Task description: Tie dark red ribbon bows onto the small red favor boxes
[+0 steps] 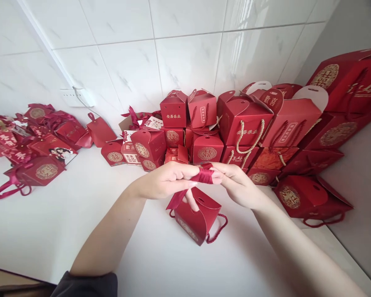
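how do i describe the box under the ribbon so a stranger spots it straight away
Start at the white table in front of the tiled wall. Near its middle, just below the crimson ribbon, is a small red box with cord handles. Unlike the boxes clustered behind it, it stands apart, nearer the camera.

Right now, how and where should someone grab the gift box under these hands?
Probably by its right cord loop, from that side: it juts out beside the gift box, whereas the left hand, right hand and crimson ribbon crowd the top.
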Available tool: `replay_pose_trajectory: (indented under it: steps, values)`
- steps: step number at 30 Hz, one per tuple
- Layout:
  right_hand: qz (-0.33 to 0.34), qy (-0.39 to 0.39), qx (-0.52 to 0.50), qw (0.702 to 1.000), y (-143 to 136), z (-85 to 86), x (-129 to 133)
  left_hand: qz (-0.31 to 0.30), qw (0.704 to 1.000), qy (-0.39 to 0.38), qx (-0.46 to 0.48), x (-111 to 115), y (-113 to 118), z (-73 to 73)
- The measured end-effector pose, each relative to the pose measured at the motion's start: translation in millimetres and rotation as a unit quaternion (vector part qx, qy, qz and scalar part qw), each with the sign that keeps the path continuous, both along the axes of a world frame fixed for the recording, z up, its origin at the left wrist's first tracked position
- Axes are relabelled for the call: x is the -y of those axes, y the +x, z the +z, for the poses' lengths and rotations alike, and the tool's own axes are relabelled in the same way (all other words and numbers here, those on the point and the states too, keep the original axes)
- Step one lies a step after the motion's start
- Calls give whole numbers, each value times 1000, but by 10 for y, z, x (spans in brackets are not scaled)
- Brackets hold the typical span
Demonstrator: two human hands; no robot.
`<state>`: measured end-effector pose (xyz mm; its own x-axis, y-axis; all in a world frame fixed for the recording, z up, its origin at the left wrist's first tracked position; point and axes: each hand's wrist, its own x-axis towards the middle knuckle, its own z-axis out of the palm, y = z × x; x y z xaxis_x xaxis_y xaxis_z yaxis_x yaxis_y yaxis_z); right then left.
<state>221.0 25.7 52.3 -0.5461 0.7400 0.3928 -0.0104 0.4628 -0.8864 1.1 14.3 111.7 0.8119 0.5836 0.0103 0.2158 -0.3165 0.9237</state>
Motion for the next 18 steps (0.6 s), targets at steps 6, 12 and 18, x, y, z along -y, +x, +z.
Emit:
replay_pose_trajectory:
  steps: [6, 12, 18]
  values:
    - [98, -63, 24, 993, -125, 33, 118, 103, 992, 12, 73, -37, -32, -6]
    - [140, -2, 81, 987, -89, 182, 270, 135, 990, 44, 8, -134, -95, -22]
    - [33, 26, -20, 999, 110, 250, 250, 46, 998, -7, -48, -108, -57, -32]
